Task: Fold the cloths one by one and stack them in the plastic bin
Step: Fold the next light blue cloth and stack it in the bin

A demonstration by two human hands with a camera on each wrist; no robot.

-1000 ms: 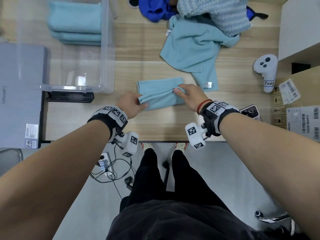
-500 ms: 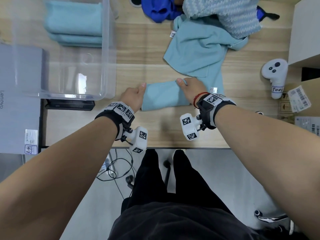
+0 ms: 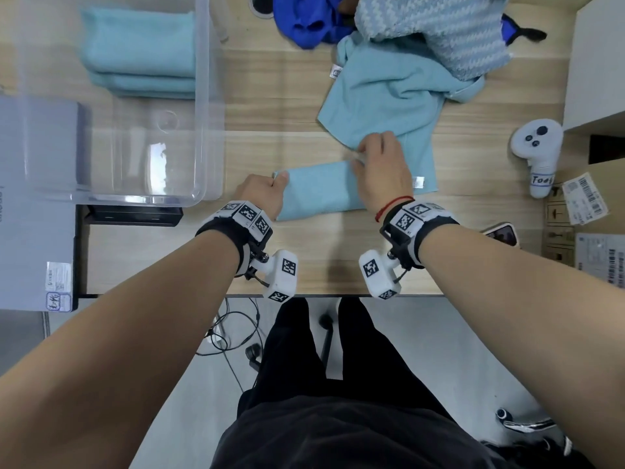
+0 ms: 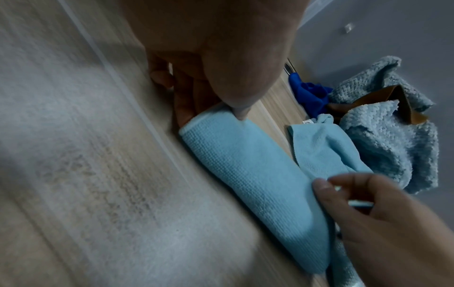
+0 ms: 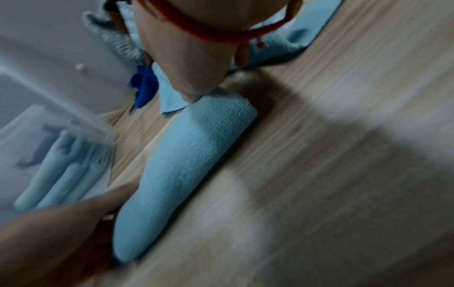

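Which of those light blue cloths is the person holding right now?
The folded cloth at the table's near edge: the left hand and right hand pinch its ends. The other folded ones are stacked in the bin; the unfolded one lies behind.

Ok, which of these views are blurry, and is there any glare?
Head view: sharp, wide-angle bending at the edges, glare on the clear plastic bin. Left wrist view: tabletop smeared, folded light blue cloth fairly crisp. Right wrist view: blurriest; streaked table and bin, shadow beside the cloth.
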